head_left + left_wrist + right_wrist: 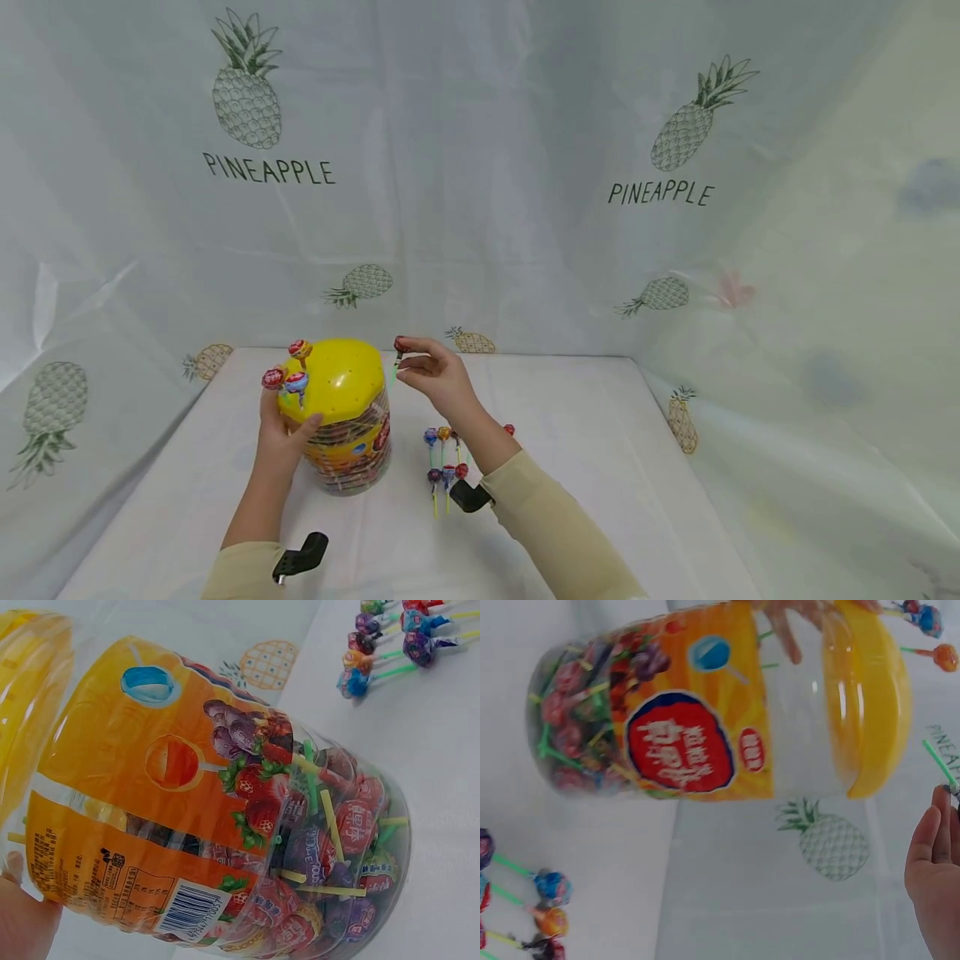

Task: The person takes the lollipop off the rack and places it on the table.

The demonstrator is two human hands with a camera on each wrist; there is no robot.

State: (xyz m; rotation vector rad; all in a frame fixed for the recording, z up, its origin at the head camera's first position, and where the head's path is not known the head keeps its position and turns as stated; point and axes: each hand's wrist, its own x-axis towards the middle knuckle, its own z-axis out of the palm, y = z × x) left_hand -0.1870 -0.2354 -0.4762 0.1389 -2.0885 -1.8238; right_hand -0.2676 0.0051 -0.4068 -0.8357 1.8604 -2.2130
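Observation:
A clear plastic jar (pixel 348 462) with a yellow domed lid (pixel 341 375) stands on the table, holding many wrapped lollipops (pixel 352 825) inside. My left hand (pixel 283 433) grips the jar at its left side near the lid, thumb toward the front. Three lollipops (pixel 297 383) stick up from the lid's left side. To the right of the lid, my right hand (pixel 441 379) pinches a dark-wrapped lollipop (pixel 401 343) by its head, its green stick (pixel 936 757) pointing down. That lollipop is apart from the lid.
Several lollipops (pixel 448 473) lie in rows on the white tabletop (pixel 577 467), right of the jar and partly under my right forearm. A pineapple-print sheet (pixel 480 183) hangs behind the table and along its sides.

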